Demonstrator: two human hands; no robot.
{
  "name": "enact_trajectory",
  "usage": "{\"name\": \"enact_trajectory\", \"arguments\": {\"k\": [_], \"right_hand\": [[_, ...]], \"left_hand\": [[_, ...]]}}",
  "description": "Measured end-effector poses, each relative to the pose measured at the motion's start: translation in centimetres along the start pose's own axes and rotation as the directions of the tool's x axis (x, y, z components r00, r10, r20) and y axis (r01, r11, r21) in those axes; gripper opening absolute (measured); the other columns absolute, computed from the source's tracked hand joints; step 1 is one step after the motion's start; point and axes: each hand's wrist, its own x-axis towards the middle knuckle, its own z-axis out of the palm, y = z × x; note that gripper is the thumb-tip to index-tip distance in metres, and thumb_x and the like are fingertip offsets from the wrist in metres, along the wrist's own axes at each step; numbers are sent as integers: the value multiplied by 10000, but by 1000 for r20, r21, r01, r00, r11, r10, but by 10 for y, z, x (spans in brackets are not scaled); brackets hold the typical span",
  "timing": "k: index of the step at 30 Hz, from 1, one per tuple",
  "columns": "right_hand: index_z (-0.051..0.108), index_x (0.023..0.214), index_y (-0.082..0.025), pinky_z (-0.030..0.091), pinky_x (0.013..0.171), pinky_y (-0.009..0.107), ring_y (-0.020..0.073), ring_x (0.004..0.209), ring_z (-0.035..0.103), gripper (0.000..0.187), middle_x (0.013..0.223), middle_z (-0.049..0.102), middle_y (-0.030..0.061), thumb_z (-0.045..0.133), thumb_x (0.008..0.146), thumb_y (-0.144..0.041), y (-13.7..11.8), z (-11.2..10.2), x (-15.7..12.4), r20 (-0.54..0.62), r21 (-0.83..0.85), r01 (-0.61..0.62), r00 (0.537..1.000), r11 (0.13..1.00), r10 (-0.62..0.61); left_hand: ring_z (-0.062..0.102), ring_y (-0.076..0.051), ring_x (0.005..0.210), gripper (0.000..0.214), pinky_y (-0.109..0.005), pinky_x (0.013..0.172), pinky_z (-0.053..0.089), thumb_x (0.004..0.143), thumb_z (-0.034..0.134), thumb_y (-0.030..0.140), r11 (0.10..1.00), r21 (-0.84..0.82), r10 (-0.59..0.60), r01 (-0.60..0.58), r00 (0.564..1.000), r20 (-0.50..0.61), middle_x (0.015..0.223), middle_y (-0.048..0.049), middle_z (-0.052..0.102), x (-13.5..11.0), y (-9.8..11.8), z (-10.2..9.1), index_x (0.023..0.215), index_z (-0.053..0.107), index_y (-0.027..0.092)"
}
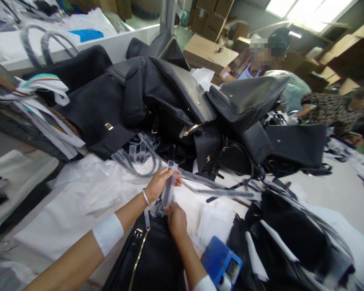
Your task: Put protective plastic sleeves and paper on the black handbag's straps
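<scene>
A black handbag (151, 258) with a gold zip lies right in front of me. Its strap (169, 188) stands up from it, wrapped in clear plastic film. My left hand (160, 184) is closed round the upper part of that wrapped strap. My right hand (176, 218) pinches the film lower down, just above the bag's top edge. A silver bracelet sits on my left wrist, and both forearms carry white bands.
A heap of black handbags (182, 105) covers the table (79, 198) beyond my hands, with more bags (291, 238) at the right. A blue device (221, 262) lies by my right forearm. Two people work at the far right. Cardboard boxes (209, 48) stand behind.
</scene>
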Motion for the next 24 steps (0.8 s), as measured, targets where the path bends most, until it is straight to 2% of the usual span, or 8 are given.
{"name": "enact_trajectory", "arguments": {"k": [4,6,9,12,16,19,21,24], "right_hand": [[596,776,-205,360,582,241,171,633,603,160,685,653,12,502,885,-276,9,-16,2,35,56,4,999,998,-6],[605,879,-211,391,610,234,167,671,619,201,737,673,8,446,918,-328,18,-26,0,-23,90,-53,998,995,55],[592,1032,-197,414,670,257,194,783,636,271,884,692,48,440,918,-390,32,-31,-6,-94,88,-153,982,984,161],[617,1018,-208,404,698,264,204,825,630,231,912,688,54,521,875,-362,41,-25,-8,-17,41,-126,992,991,126],[639,908,-217,394,677,256,191,786,622,148,835,682,33,507,873,-273,47,-21,-9,-2,68,-120,993,991,120],[634,998,-224,403,691,258,183,790,614,192,867,673,31,481,888,-261,46,-25,-7,-13,114,-99,995,988,101],[620,1071,-235,407,736,264,181,823,597,227,926,653,38,519,870,-270,43,-27,-4,-25,145,-63,997,987,67],[650,930,-235,396,761,269,192,838,559,141,874,621,35,614,800,-274,36,-24,5,-44,195,-30,998,980,39]], "left_hand": [[586,-135,516,352,-260,568,467,864,541,477,991,134,-1,14,995,-100,627,-25,659,13,-3,-4,920,628,141],[556,-121,475,334,-242,534,438,847,553,472,977,210,9,33,980,-197,579,-2,640,20,-10,-11,879,629,148],[559,-128,479,312,-236,521,422,821,560,466,947,312,30,82,940,-340,555,2,637,25,-26,-23,786,605,159],[572,-135,491,318,-232,496,412,783,583,490,910,395,52,127,909,-413,610,-16,668,23,-40,-27,741,564,175],[581,-141,499,327,-232,484,422,797,552,508,847,514,84,137,920,-384,672,-34,682,18,-39,-26,772,553,182],[590,-159,498,286,-252,494,436,856,479,463,757,640,119,133,935,-335,702,-43,680,19,-31,-27,869,551,187],[630,-194,575,249,-276,555,455,862,497,420,655,744,152,133,941,-302,733,-55,682,22,-28,-28,947,555,192],[668,-267,791,278,-322,706,465,839,567,375,459,877,182,144,951,-251,791,-88,691,24,-30,-29,1046,566,189]]}}
